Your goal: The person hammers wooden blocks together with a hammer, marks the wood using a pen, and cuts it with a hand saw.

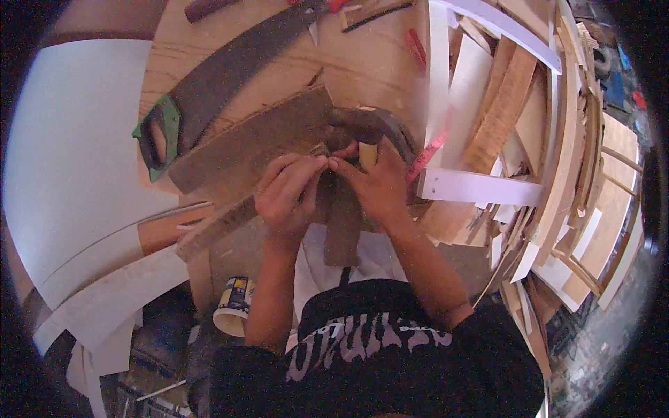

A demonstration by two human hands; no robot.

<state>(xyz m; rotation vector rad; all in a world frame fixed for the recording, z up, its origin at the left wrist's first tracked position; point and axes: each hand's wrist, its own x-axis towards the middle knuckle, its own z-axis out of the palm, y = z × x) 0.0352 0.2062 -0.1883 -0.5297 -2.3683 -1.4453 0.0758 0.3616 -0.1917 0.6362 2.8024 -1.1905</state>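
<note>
My left hand is closed, its thumb and fingertips pinched together over the wooden boards. Whatever sits in that pinch is too small to make out. The fingertips of my right hand meet it there. In my right hand's grip is a hammer, its pale yellow handle showing by the thumb and its dark, curved head just beyond. Beneath both hands, a brown board lies slanted on the bench, and a narrower wooden piece points towards my body.
A handsaw with a green handle lies at the upper left of the plywood worktop. To the right stands a white-edged frame among stacked wood offcuts. A white panel is on the left; a tub stands below.
</note>
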